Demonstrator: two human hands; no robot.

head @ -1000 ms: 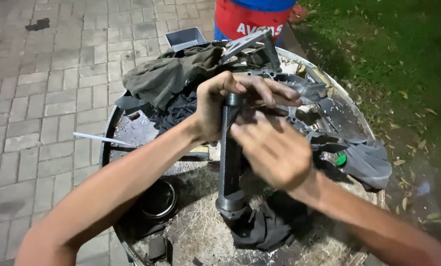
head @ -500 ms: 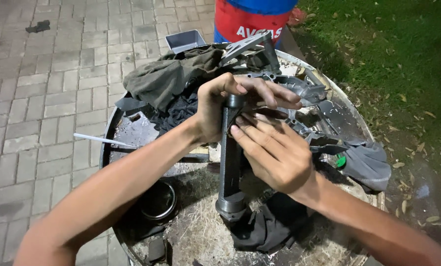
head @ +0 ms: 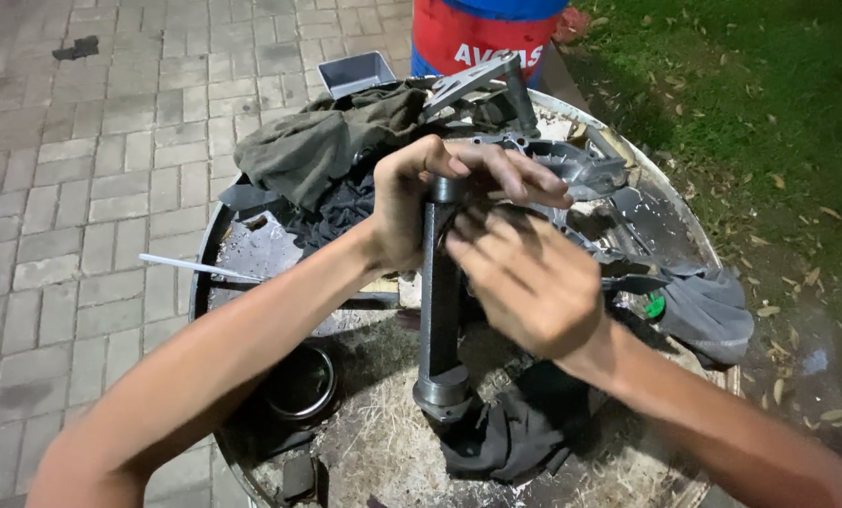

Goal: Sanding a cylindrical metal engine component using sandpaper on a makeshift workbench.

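A dark metal tube stands upright on a round, dirty work surface, its wider collar at the bottom. My left hand is wrapped around the top of the tube, fingers stretched to the right. My right hand is just right of the tube's upper end, fingertips touching it near the top; what they pinch is blurred. A black rag lies at the foot of the tube.
An olive cloth and grey metal engine parts are piled at the far side. A dark round bowl sits at front left, a grey rag at right, a small grey tray and a red-blue drum beyond. Paving lies left, grass right.
My right hand has shifted slightly left and up against the top of the tube. My left hand and the tube have stayed put.
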